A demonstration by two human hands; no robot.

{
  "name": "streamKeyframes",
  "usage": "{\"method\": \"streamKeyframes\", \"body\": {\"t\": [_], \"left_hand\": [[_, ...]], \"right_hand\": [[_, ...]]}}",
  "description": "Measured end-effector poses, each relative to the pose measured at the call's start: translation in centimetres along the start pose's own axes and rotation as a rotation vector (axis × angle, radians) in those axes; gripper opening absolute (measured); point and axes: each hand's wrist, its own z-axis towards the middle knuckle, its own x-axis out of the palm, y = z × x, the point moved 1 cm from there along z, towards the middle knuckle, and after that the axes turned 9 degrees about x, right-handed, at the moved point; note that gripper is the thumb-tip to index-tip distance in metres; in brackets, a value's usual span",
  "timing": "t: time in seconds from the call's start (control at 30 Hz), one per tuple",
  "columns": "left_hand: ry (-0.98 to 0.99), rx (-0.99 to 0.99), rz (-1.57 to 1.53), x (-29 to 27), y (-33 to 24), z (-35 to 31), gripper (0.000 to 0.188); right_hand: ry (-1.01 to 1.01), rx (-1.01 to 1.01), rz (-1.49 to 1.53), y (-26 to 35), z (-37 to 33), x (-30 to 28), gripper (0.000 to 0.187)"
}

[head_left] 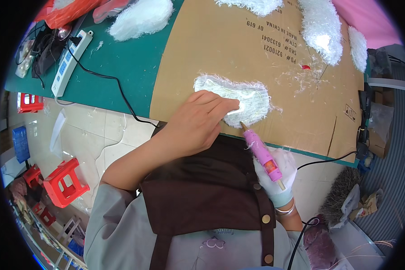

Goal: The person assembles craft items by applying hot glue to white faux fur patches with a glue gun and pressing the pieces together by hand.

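Fleece (254, 95) lies lengthwise along the worktop's (139, 58) near edge. Left hand (197, 120), bunched, rests atop, pinch unclear; right hand (285, 165) clasps a glue gun (259, 147), nozzle (244, 126) at fleece's near rim.

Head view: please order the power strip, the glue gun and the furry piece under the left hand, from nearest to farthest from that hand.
1. Furry piece: under the left hand, touching its fingers.
2. Glue gun: right side, in the right hand.
3. Power strip: far left, on the green table.
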Motion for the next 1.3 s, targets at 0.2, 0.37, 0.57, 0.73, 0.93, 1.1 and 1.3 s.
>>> {"method": "streamKeyframes", "body": {"t": [0.2,0.37,0.57,0.73,0.93,1.1,1.3], "left_hand": [[0.025,-0.015,0.005,-0.3,0.1,0.1,0.050],[0.037,-0.035,-0.004,-0.3,0.1,0.1,0.050],[0.038,-0.045,-0.006,-0.2,0.2,0.1,0.052],[0.041,-0.050,-0.005,-0.2,0.1,0.2,0.052],[0.020,-0.029,0.012,-0.2,0.0,0.2,0.051],[0.051,-0.060,-0.026,-0.3,0.2,0.2,0.050],[0.058,-0.129,-0.173,-0.9,0.4,0.8,0.063]], "right_hand": [[0.028,-0.074,0.014,1.0,0.9,0.7,0.027],[0.005,-0.072,0.071,1.9,1.7,0.6,0.032],[0.027,-0.048,0.005,2.9,2.7,0.6,0.024],[0.059,-0.028,0.017,2.2,2.1,0.5,0.024],[0.079,-0.023,0.045,1.7,1.3,-0.5,0.027],[-0.043,0.063,0.106,1.8,1.1,-1.8,0.025],[0.012,-0.017,0.136,2.4,3.1,-1.0,0.027]]}}
